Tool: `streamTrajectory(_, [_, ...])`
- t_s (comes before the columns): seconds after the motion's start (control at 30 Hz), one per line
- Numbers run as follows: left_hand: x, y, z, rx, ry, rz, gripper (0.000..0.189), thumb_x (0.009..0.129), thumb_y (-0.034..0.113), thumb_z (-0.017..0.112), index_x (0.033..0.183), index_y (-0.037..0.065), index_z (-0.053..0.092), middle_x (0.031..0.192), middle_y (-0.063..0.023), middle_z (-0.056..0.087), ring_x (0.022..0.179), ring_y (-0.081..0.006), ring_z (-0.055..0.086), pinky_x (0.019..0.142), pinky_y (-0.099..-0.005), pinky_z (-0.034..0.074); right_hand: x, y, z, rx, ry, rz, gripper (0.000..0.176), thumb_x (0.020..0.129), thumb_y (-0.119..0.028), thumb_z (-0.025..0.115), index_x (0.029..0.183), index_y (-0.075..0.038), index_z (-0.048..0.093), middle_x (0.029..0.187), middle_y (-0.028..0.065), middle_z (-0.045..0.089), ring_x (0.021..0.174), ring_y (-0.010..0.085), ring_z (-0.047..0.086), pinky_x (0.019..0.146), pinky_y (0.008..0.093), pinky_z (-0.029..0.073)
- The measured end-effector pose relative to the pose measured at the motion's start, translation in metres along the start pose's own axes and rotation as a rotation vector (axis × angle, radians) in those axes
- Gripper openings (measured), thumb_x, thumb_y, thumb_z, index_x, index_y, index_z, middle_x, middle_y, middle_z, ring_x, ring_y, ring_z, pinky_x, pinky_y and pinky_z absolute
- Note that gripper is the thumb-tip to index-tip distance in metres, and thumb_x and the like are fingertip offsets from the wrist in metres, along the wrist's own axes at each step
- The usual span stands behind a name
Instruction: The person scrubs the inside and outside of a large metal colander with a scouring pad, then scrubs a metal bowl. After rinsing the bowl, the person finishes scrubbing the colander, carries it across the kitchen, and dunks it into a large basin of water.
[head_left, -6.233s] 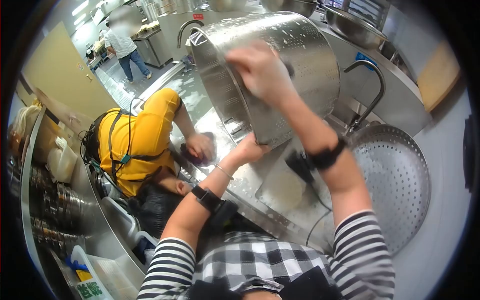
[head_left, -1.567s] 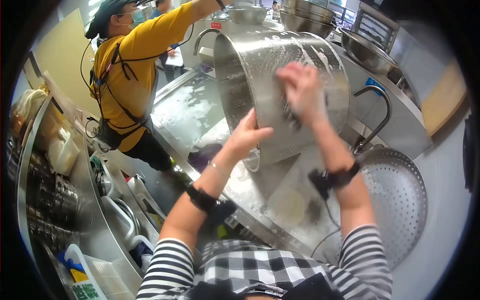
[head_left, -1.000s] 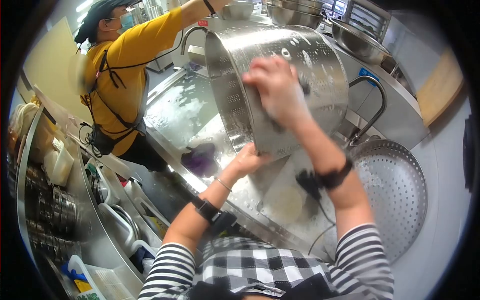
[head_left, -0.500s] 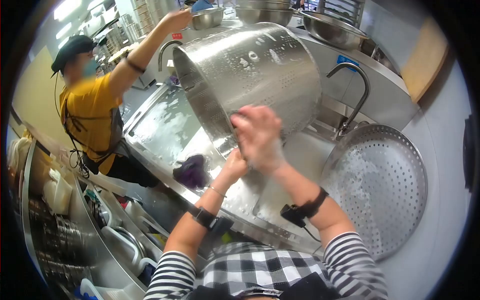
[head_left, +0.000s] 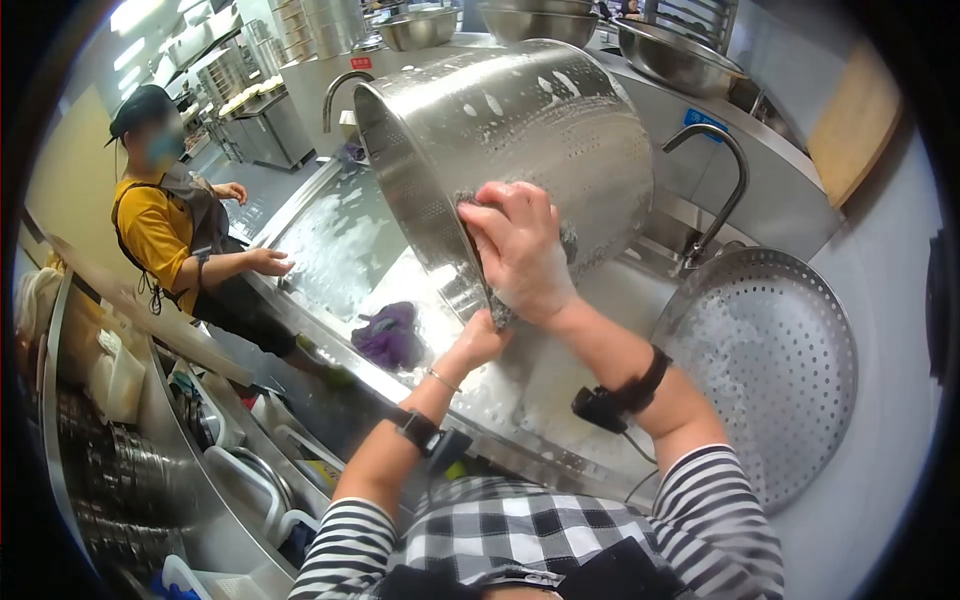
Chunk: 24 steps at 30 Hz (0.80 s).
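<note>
Left fingers (head_left: 480, 338) gripping tilted steel pot's (head_left: 520, 130) rim, right fingers (head_left: 515, 245) clutching dark scourer (head_left: 568, 243) against it

The pot (head_left: 540, 130) lies on its side between a left tap (head_left: 331, 100) and a right tap (head_left: 741, 190), with bowls (head_left: 675, 62) on the ledge (head_left: 615, 66) behind. The strainer (head_left: 795, 370) sits right of it; the cloth (head_left: 388, 336) lies before it, to the left.

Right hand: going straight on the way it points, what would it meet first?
The right hand would likely meet the perforated pot near its rim, just ahead; exact depth is unclear.
</note>
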<state>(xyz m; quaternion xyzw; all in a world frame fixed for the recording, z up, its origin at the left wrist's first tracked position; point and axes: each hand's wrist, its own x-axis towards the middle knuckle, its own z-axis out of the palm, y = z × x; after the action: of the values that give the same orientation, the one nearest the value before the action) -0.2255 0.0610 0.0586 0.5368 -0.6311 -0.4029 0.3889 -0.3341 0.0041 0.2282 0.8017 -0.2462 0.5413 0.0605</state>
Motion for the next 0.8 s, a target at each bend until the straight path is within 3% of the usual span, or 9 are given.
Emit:
streamTrajectory(0.1, [-0.002,-0.005,0.008,0.048,0.065,0.141,0.029,0.074,0.002,0.051,0.102,0.002,0.057,0.088,-0.0189,0.061,0.082,-0.0297,0.059,0.072,-0.036,0.044,0.044,0.007,0.008,0.104,-0.092,-0.067,0.019,0.071,-0.012,0.06,0.088,-0.019,0.065,0.103,0.0022,0.055,0.102,0.0244,0.046,0.086,0.0395,0.037])
streamTrajectory(0.17, [-0.006,-0.011,0.012,0.156,0.057,0.231,0.031,0.073,0.002,0.051,0.103,0.004,0.057,0.091,-0.0201,0.06,0.083,-0.0348,0.058,0.072,-0.0366,0.045,0.102,0.029,0.029,0.156,-0.348,-0.059,0.02,0.071,-0.014,0.059,0.09,-0.02,0.065,0.103,0.0038,0.056,0.101,0.0259,0.048,0.089,0.0389,0.037])
streamTrajectory(0.27, [-0.007,-0.026,-0.002,0.111,0.053,0.178,0.027,0.073,0.003,0.051,0.098,0.004,0.058,0.089,-0.0205,0.06,0.082,-0.0358,0.058,0.071,-0.0366,0.045,0.092,0.018,0.031,0.116,-0.288,-0.101,0.02,0.072,-0.014,0.058,0.09,-0.019,0.065,0.103,0.0043,0.057,0.101,0.0261,0.049,0.088,0.0389,0.037])
streamTrajectory(0.33, [-0.008,-0.025,-0.011,0.006,0.111,0.246,0.02,0.073,0.001,0.05,0.091,0.002,0.058,0.081,-0.0186,0.061,0.075,-0.0314,0.058,0.068,-0.0368,0.045,0.034,-0.004,0.012,0.105,-0.128,-0.158,0.017,0.071,-0.012,0.059,0.086,-0.018,0.064,0.101,0.0024,0.057,0.102,0.0244,0.048,0.085,0.0384,0.036])
streamTrajectory(0.43, [-0.013,-0.015,-0.029,-0.015,0.018,0.088,0.02,0.073,-0.003,0.048,0.09,0.001,0.057,0.072,-0.0128,0.057,0.069,-0.0164,0.05,0.068,-0.0343,0.045,-0.053,-0.009,0.009,0.092,-0.074,-0.16,0.017,0.069,-0.009,0.06,0.084,-0.017,0.063,0.099,-0.0003,0.055,0.101,0.0228,0.047,0.082,0.0376,0.035])
streamTrajectory(0.5, [-0.014,-0.006,-0.029,0.01,0.038,0.093,0.02,0.075,-0.002,0.048,0.092,0.001,0.057,0.074,-0.0125,0.058,0.071,-0.016,0.051,0.069,-0.0335,0.044,-0.062,-0.008,0.01,0.082,-0.118,-0.179,0.018,0.068,-0.009,0.059,0.084,-0.018,0.062,0.098,-0.0021,0.055,0.101,0.0226,0.046,0.082,0.0369,0.034])
streamTrajectory(0.63, [-0.011,-0.042,-0.01,0.038,0.074,0.093,0.021,0.079,0.004,0.052,0.099,0.001,0.057,0.081,-0.0099,0.061,0.076,-0.0154,0.052,0.071,-0.0317,0.044,0.054,0.005,0.016,-0.062,-0.098,-0.164,0.017,0.072,-0.012,0.057,0.084,-0.021,0.065,0.096,-0.0012,0.057,0.099,0.0234,0.05,0.081,0.0379,0.039])
streamTrajectory(0.7, [-0.017,-0.024,-0.015,0.004,-0.002,0.043,0.023,0.08,0.006,0.053,0.102,0.002,0.057,0.083,-0.0092,0.061,0.078,-0.0152,0.053,0.073,-0.0312,0.044,0.098,0.053,0.023,-0.049,-0.169,0.017,0.015,0.078,-0.017,0.054,0.086,-0.022,0.066,0.095,0.0012,0.06,0.093,0.0252,0.054,0.079,0.0408,0.042])
streamTrajectory(0.8, [-0.019,0.008,-0.04,-0.123,-0.078,-0.023,0.03,0.081,0.012,0.058,0.11,0.003,0.056,0.089,-0.0075,0.061,0.087,-0.0148,0.055,0.079,-0.0286,0.044,0.098,0.117,0.004,-0.291,-0.108,0.189,0.02,0.084,-0.029,0.051,0.092,-0.017,0.066,0.11,0.0042,0.057,0.104,0.0291,0.05,0.088,0.0396,0.041])
